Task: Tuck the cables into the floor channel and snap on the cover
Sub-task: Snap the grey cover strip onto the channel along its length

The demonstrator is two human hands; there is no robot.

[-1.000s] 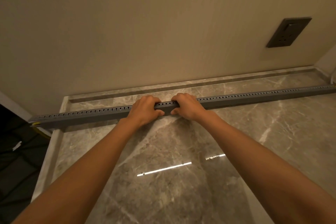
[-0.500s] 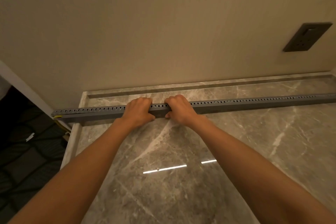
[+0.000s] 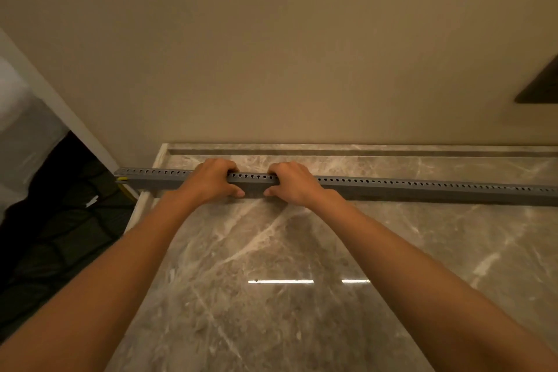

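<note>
Cable channel point(image 3: 392, 189), a long grey perforated strip, lies left to right across the marble floor point(image 3: 271, 251), parallel to the wall point(image 3: 271, 54) and just short of it. Left hand point(image 3: 211, 183) and right hand point(image 3: 294, 184) each have a clenched grip over it, close together left of its middle. Pressing likely runs rightward, nearer the right hand.

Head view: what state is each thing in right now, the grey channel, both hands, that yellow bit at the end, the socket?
Channel: lying flat on the marble floor, long, runs off frame right.
Left hand: closed over the channel.
Right hand: closed over the channel, beside the left.
Yellow cable: pokes out of the channel's left end.
Socket: on the wall, mostly cut off.
</note>
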